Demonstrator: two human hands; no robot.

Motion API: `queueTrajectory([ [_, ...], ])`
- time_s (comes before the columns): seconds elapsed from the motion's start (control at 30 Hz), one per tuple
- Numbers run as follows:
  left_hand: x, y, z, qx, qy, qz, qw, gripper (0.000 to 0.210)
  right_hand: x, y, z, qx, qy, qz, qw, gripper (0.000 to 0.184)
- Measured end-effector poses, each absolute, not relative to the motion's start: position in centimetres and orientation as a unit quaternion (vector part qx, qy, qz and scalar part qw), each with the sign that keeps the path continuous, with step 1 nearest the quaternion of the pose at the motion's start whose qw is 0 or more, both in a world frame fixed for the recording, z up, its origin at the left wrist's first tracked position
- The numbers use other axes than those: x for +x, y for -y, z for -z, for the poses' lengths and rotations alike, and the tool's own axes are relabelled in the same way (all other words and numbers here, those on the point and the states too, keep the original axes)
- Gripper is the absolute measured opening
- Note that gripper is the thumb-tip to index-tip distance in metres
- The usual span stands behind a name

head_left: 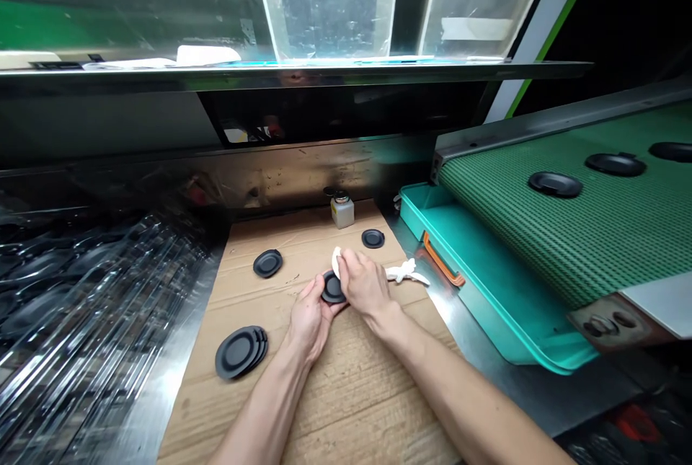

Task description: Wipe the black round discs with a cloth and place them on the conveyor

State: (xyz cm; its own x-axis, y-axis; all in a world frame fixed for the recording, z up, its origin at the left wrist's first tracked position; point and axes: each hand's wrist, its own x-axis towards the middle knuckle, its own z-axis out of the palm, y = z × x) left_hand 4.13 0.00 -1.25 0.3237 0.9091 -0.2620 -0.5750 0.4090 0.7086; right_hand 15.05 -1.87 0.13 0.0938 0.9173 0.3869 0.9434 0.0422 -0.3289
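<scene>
"Where's the black disc (331, 289) sitting?"
"Over the cardboard (346, 386), in the left hand (313, 315): thumb on its left rim, fingers underneath, pinching it."
"And the right hand (365, 282)?"
"Fingers pressed together on a white wipe (336, 262), at the disc's far edge. Some overlapping discs (236, 354) lie well apart, to the left."

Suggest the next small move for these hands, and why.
Probably draw the white cloth lightly along the rim of the black disc: the left hand holds the disc, and the right hand has the cloth pinched at its upper edge.
</scene>
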Motion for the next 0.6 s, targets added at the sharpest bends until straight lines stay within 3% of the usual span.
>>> queueTrajectory([
  [0.2,4.1,0.1,1.2,0.262,-0.337,-0.49,0.76,0.018,16.4,1.9,0.3,-0.682,0.679,0.013,0.271,0.027],
  [0.4,3.5,0.0,0.7,0.233,-0.315,-0.453,0.801,0.026,19.3,1.3,0.7,-0.693,0.584,-0.049,0.419,0.028],
  [0.6,2.5,-0.6,0.4,0.16,-0.268,-0.435,0.844,0.032,19.8,1.8,1.0,-0.687,0.563,-0.073,0.453,0.028],
])
